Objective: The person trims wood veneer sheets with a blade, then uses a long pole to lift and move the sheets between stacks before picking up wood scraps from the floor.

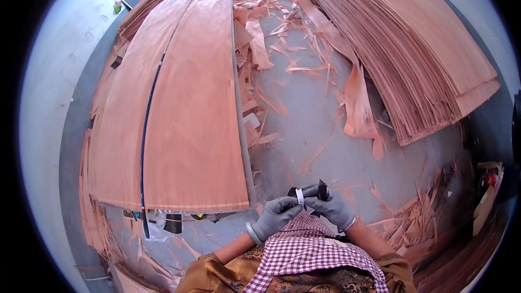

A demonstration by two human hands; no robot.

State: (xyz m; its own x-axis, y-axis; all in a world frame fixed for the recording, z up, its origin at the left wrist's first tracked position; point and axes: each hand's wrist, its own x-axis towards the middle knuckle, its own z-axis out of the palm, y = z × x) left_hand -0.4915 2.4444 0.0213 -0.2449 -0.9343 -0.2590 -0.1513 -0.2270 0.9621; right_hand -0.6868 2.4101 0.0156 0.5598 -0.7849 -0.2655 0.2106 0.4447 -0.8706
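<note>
Both of my hands wear grey gloves and are close together in front of my checked apron (304, 252). My left hand (274, 218) is closed around a small object with a white band (300, 197) and a dark part beside it; its kind is not clear. In the fingers of my right hand (335, 211) is a flat black piece (323, 190) that points upward, too small to name. Ahead and to the left of my hands lies a broad stack of reddish wood veneer sheets (195, 119). Along its top runs a long thin dark rod (146, 122).
On the right stands another thick stack of veneer sheets (412, 49) with ragged edges. Torn veneer strips (358, 103) litter the grey floor (304, 125) between the stacks. More scraps (412, 222) lie to my right. A clear plastic bag (158, 228) is below the left stack's near edge.
</note>
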